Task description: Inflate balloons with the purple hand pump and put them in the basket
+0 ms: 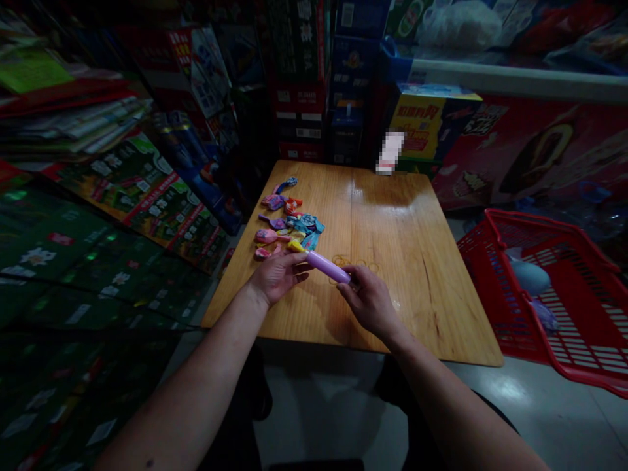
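A lilac plastic hand pump (326, 266) with a yellow nozzle lies across my two hands above the wooden table (397, 261). My left hand (277, 278) grips it near the nozzle, and my right hand (370, 304) holds its far purple end. Left of the pump lies a loose heap of deflated balloons (287, 219) in pink, blue, purple and orange. Thin rubber bands (354, 262) lie on the wood just past the pump.
A red plastic basket (540, 229) at the right holds a pale blue balloon (530, 277). Boxed goods and printed packages (142, 190) stand stacked along the left and back of the table. A grey floor lies below the near edge.
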Demonstrator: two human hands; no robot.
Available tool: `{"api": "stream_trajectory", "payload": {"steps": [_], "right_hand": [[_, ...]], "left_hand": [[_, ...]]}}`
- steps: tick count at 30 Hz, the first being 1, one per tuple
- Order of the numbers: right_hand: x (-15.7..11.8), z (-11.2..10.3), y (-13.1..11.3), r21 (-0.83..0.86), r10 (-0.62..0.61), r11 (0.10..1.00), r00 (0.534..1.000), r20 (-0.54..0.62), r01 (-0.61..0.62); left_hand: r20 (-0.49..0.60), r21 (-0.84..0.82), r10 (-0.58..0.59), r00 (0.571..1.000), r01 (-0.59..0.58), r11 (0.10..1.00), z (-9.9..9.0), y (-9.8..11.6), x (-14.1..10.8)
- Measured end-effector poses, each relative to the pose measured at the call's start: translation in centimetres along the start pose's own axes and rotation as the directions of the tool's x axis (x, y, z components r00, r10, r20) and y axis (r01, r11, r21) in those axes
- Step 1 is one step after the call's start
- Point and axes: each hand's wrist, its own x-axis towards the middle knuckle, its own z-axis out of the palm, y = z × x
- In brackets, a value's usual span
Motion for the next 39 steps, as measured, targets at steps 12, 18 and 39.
{"api": "stream_trajectory", "payload": {"steps": [12, 18, 39], "right_hand": [[0.2, 0.1, 0.2, 0.058, -0.047, 0.997, 0.998, -0.039, 0.049], [0.3, -0.1, 1.1, 0.085, -0.04, 0.995, 0.996, -0.074, 0.046], [1.1, 0.4, 1.3, 0.562, 0.269, 0.75, 0.937, 0.222, -0.349]], "left_hand": [[0.062, 0.096, 0.142, 0.988, -0.147, 0.984, 0.0, 0.8, -0.7], [0.064, 0.236, 0.035, 0.997, -0.049, 0.97, -0.3, 0.2, -1.2], [0.094, 0.057, 0.074, 0.993, -0.08, 0.995, -0.3, 0.0, -1.3]]}}
